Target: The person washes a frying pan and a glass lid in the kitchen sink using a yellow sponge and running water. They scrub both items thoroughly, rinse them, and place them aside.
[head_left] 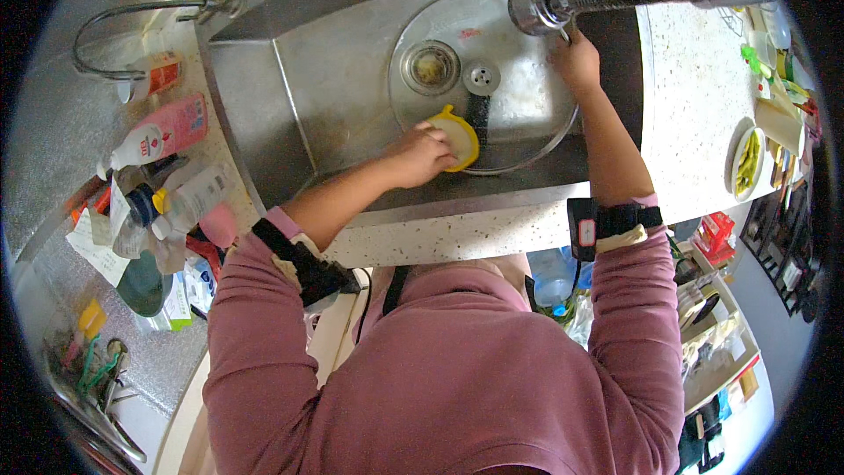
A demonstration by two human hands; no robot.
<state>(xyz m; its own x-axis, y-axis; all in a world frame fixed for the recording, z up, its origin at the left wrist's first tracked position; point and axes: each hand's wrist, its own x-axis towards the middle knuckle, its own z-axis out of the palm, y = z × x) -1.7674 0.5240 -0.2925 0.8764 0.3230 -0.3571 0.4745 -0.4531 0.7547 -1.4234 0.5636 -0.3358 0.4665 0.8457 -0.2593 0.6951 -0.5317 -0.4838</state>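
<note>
Three labelled containers show at the view's left: a tub (163, 75) at ten o'clock, a pink bottle (171, 132) just below it and a white bottle (198, 198) at nine. The pink bottle carries bold print; the white one's is too small to read. Within the lid's (527, 97) outline, a red mark (469, 33) toward twelve is likewise illegible.

The left hand (428, 157), slightly blurred, grasps a yellow dish (473, 145) over the lid's seven o'clock edge and hides part of it; its pale middle is hard to make out. The right hand (578, 63) is at the lid's three o'clock edge, fingers curled close by the tap (534, 10); whether they clasp the rim or the tap I cannot tell. The tap's arm runs out of the lit circle toward one o'clock.

The lid is round clear glass, thin-rimmed, with a round hub; the drain (430, 68) shows through at nine. Dull, scuffed steel forms the sink (338, 97), bordered by speckled counter (694, 97).
</note>
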